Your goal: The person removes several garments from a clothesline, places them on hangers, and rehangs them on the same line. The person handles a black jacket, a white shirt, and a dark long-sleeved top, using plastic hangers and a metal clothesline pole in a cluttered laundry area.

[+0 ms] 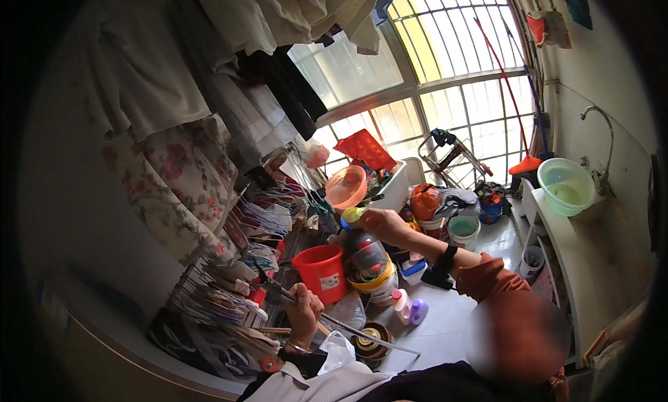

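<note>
My left hand (302,305), with a bracelet at its wrist, grips a thin metal pole (365,334). The pole slants from a dark head by the hangers down towards the floor at right. My right arm, in a pushed-up rust sleeve with a black strap, reaches forward. Its hand (383,225) is curled against a yellow-green thing (353,215); whether it grips this is hidden. Just below sits a dark helmet with a clear visor (369,258), on a white bucket with a yellow rim (385,290). Between the hands stands a red bucket (308,266).
Clothes (151,83) hang at upper left above bunched hangers (266,209). Two bottles (402,305) stand on the floor. A folding trolley (454,156) leans by the barred window (464,42). At right, a green basin (566,188) rests on the sink below a tap (608,136).
</note>
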`<control>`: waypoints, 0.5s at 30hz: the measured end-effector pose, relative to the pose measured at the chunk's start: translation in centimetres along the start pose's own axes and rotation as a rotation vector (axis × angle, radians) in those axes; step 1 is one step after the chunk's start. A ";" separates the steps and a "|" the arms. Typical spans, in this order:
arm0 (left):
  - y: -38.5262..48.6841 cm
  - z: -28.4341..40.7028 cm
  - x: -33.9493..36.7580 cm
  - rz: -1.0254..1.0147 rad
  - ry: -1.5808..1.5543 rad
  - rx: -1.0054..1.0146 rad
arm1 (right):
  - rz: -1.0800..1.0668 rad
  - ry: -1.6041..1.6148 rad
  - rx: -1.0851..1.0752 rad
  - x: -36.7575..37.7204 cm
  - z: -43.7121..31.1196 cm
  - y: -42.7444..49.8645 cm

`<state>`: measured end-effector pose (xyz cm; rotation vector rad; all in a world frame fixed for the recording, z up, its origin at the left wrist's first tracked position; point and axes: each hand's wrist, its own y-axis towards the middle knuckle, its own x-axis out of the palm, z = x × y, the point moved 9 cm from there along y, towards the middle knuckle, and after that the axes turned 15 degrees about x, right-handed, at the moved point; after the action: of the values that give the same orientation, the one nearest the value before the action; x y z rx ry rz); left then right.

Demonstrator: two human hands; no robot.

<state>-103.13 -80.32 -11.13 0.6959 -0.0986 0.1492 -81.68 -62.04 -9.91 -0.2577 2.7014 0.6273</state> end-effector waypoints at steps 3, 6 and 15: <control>1.9 0.3 -1.4 -0.032 -0.005 0.017 | -0.094 0.223 0.084 2.2 4.1 6.8; 2.7 -1.1 -2.3 0.010 0.021 -0.027 | -0.114 0.421 0.097 4.1 6.1 14.8; 8.4 -8.0 -1.1 0.114 0.151 -0.098 | -0.347 1.388 0.455 10.4 9.9 40.0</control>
<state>-105.35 -68.91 -12.14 0.5798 -0.0004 0.3040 -98.36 -23.14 -6.50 -1.4125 3.7105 -0.5329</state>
